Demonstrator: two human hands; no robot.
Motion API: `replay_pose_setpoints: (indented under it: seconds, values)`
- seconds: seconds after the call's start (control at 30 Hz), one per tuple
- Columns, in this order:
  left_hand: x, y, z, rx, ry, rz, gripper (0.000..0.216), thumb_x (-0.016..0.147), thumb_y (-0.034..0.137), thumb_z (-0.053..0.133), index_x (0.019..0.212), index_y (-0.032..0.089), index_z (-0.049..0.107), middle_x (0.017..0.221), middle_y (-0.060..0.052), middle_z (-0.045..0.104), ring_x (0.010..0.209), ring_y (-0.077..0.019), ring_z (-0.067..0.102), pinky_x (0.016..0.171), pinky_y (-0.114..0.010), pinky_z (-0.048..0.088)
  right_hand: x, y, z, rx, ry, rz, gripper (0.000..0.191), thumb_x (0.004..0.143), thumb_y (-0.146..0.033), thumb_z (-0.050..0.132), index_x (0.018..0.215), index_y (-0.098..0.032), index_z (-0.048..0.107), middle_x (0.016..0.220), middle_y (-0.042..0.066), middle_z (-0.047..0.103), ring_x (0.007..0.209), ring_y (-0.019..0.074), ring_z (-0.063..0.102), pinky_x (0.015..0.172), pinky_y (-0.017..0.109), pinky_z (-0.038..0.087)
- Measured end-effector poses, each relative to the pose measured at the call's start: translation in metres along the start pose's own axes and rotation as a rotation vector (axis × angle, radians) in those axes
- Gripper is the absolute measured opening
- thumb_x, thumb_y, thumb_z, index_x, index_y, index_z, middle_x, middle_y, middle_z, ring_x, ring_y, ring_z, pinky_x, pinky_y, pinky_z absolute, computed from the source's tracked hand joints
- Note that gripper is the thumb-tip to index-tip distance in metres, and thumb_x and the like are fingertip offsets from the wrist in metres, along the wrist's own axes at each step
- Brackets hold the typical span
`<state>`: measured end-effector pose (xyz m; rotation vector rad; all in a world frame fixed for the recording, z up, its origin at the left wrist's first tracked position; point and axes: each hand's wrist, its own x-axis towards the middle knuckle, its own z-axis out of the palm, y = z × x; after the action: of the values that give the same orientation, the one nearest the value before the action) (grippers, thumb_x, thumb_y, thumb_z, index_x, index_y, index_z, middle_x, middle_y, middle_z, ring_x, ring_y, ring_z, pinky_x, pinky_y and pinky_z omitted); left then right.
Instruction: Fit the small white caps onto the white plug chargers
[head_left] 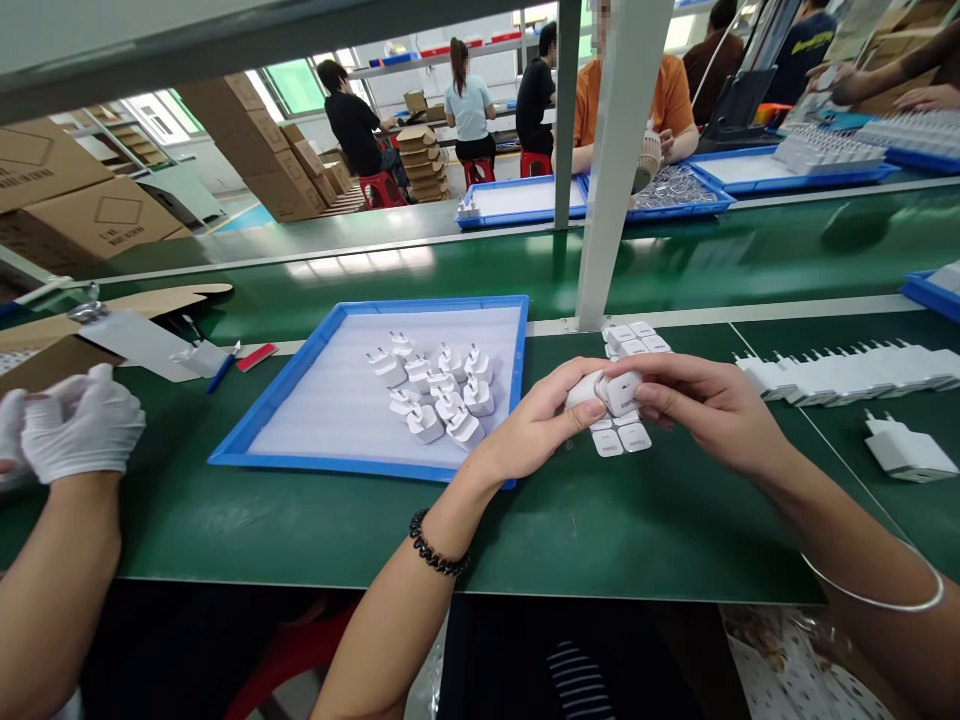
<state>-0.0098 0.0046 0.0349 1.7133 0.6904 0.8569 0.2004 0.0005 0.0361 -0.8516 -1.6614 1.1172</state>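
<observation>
My left hand [536,420] is closed around a white plug charger [583,388], mostly hidden by the fingers. A small white square label [622,394] lies against the charger's end, and my right hand [705,405] pinches its right side. Under both hands are more white square labels [634,437] with small print, and others show just behind them. To the left, a blue-rimmed tray [330,466] with a white lining holds several white plug chargers [425,424], most with their pins up.
A row of white chargers [847,375] lies at right, with a single charger [911,447] nearer. A white post [600,250] rises behind my hands. At left, a co-worker's gloved hand [82,425] is near a blue pen [223,368] and red strip [257,357].
</observation>
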Motion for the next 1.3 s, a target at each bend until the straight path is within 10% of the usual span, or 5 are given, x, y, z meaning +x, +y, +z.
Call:
replay_pose_setpoints:
  seconds: [1.3]
  values:
    - [-0.0022,0.0036,0.0011,-0.004,-0.041,0.027,0.035,0.095,0.043,0.056,0.122,0.021,0.048,0.110,-0.005,0.052,0.091,-0.0158,0.049,0.079,-0.026,0.042,-0.0030,-0.0076,-0.0037,0.051,-0.073,0.041,0.015,0.089,-0.030,0.070,0.102,-0.026,0.065,0.071,-0.001,0.068,0.058,0.0111,0.056,0.052,0.022,0.044]
